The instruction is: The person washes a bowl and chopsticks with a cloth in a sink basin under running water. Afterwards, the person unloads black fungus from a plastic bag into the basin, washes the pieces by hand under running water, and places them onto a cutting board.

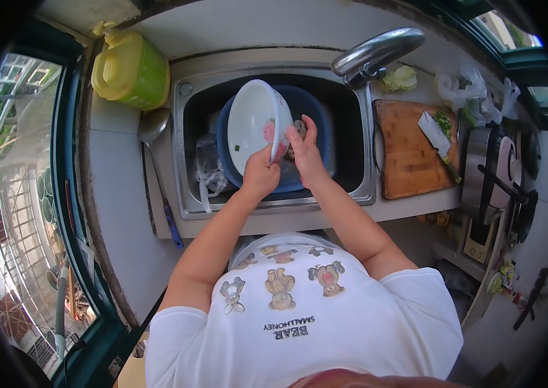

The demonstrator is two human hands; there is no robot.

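White shirt (pixel 290 291) lies nearest the lens, below the sink (pixel 366 139). Left hand (pixel 262 174): closed on the rim of the bowl (pixel 248 123) at its near end. Right hand (pixel 309 155): fingers bent about a grey item (pixel 298 129), nature unclear, at the bowl's outer wall; whether it presses there cannot be told. From the left grip, the bowl extends forward and slightly left, its long visible axis running away from the body. Left hand is nearer the mouth; right hand is on the outer side. Bowl's position: over the blue basin (pixel 305 100) in the sink, tipped on its side, mouth facing left. Appearance: white, pink floral print, one dark green scrap on the inner face. Plastic bag (pixel 209 168) sits left of the basin. Right of the sink: board (pixel 403 165), bearing a knife (pixel 434 131) and chopped greens (pixel 443 121).
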